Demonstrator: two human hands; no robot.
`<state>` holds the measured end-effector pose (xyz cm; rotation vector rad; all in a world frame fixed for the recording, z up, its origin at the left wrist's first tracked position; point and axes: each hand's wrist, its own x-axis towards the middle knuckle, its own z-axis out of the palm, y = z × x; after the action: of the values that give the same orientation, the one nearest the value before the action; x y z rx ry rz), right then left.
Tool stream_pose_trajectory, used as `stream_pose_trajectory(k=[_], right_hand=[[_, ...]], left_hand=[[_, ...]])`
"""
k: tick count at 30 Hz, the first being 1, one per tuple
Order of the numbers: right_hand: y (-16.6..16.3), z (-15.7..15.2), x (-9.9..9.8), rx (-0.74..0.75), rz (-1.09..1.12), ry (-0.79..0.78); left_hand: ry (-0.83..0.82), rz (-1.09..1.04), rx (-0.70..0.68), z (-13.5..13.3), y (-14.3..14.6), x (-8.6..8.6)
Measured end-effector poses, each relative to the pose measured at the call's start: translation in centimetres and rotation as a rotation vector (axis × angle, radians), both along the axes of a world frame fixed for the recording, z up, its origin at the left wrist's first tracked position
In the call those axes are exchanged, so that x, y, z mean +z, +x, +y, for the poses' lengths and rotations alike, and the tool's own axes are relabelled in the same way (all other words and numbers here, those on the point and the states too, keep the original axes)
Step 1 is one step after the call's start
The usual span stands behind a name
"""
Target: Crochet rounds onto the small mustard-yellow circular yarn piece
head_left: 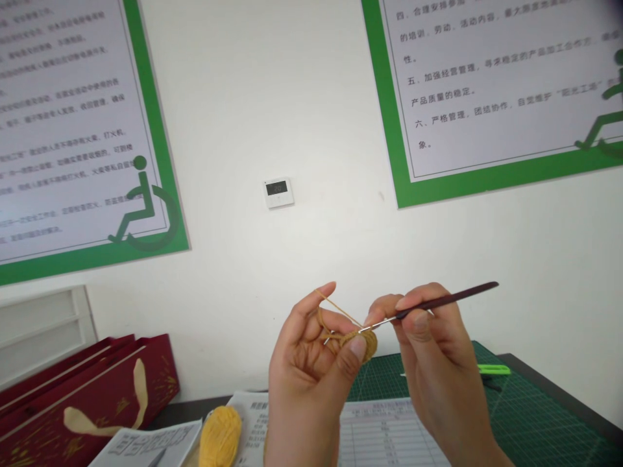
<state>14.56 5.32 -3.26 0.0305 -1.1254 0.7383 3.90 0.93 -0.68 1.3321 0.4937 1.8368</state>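
Note:
My left hand (311, 363) pinches a small round piece of mustard-yellow crochet (370, 345) between thumb and fingers. Yarn (341, 307) of the same colour runs over its raised index finger down to the piece. In my right hand (433, 350) is a crochet hook (452, 299) with a dark red handle, gripped between thumb and fingers. The hook's silver tip meets the top edge of the crochet piece, close to my left thumb. Part of the piece is hidden behind that thumb.
A yellow yarn ball (220, 436) lies on the table beside printed sheets (384, 431). Under my right hand is a green cutting mat (530, 408) with a bright green cutter (494, 370). Dark red gift bags (121, 383) stand at left. A thermostat (278, 193) hangs on the wall.

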Motion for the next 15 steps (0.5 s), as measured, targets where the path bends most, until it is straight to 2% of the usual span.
stream_pose_trajectory(k=[5,15], right_hand=[[0.6,0.0,0.1,-0.083,-0.040,0.096],[1.7,-0.4,0.3,-0.390,-0.183,0.279]], left_hand=[[0.004,-0.003,0.027,0.0,0.1,0.1],[0.041,0.021,0.083,0.2,0.1,-0.2]])
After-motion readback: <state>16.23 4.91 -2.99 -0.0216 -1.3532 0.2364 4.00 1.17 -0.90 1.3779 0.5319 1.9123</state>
